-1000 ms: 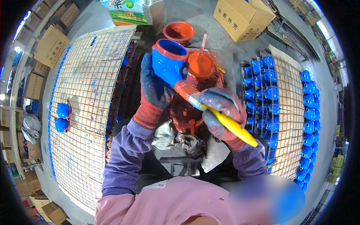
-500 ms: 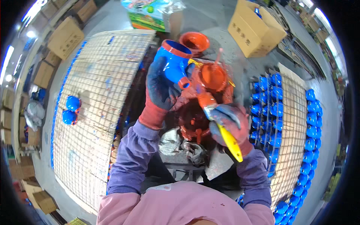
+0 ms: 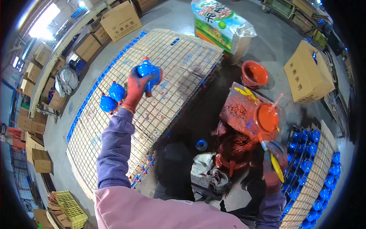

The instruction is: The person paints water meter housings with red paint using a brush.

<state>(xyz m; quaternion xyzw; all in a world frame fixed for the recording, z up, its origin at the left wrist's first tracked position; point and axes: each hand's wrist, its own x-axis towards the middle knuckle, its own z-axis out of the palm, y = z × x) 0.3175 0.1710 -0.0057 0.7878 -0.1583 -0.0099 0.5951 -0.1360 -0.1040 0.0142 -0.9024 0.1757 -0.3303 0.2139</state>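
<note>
My left hand (image 3: 134, 88), in a red and dark-stained glove, grips a blue water meter housing (image 3: 149, 71) with red-painted ends, held over the left wire-grid rack (image 3: 167, 103). Two similar blue housings (image 3: 112, 97) rest on that rack, left of my hand. At the lower right my gloved right hand (image 3: 275, 155) is closed round a paintbrush (image 3: 277, 168) with a yellow handle. Its painted head points up-left toward a round pot of red paint (image 3: 268, 117), which sits on a paint-smeared board (image 3: 236, 103). A red-coated basin (image 3: 238, 149) stands just left of the brush.
A red bucket (image 3: 254, 74) and a colourful bag (image 3: 221, 28) stand beyond the board. Cardboard boxes (image 3: 310, 74) are on the far floor. On the right, another rack (image 3: 309, 183) has rows of blue housings. Grey rags (image 3: 207, 171) lie before me.
My left hand has carried the blue housing leftward, from above the paint area to over the left rack. My right hand has drawn back low right with the brush. The view has swung left.
</note>
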